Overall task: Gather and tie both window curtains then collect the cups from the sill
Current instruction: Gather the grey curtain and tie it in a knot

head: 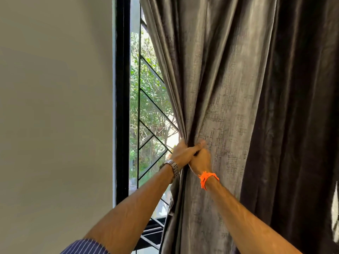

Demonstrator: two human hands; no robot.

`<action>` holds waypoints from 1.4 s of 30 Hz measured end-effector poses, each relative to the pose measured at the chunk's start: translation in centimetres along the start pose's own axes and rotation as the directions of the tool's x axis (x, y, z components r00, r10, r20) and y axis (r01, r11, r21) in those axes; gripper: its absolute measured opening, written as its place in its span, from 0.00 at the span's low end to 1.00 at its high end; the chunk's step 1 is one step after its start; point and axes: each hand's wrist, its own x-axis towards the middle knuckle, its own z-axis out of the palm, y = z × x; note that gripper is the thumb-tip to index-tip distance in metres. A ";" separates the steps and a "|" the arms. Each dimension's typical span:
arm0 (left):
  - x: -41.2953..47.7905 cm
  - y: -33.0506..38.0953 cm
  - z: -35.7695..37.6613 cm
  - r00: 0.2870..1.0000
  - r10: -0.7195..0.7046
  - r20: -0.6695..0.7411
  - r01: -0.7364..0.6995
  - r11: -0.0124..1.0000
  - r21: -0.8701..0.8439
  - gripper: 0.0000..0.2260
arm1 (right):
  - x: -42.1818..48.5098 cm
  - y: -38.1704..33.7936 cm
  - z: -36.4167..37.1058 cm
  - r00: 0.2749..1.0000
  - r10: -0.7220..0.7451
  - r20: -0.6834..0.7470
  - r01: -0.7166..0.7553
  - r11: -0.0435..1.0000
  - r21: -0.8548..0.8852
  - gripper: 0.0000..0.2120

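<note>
A grey-brown velvet curtain (220, 85) hangs over most of the window, its left edge pulled in and bunched at mid height. My left hand (184, 153), with a metal watch on the wrist, grips the curtain's left edge. My right hand (200, 161), with an orange thread at the wrist, is closed on the folds just right of it, and the two hands touch. A darker stretch of curtain (297, 107) hangs further right. No cups and no sill top are in view.
A black window frame (122, 99) runs down the left of the opening, with a black diagonal grille (146, 114) and trees behind the glass. A plain pale wall (55, 107) fills the left side. A bright gap (335, 213) shows at the far right edge.
</note>
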 end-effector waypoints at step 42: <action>4.5 0.4 6.9 0.957 0.166 -0.236 -0.003 0.824 0.567 0.10 | 7.8 11.3 -14.4 0.734 0.231 -0.639 -0.267 0.963 0.041 0.34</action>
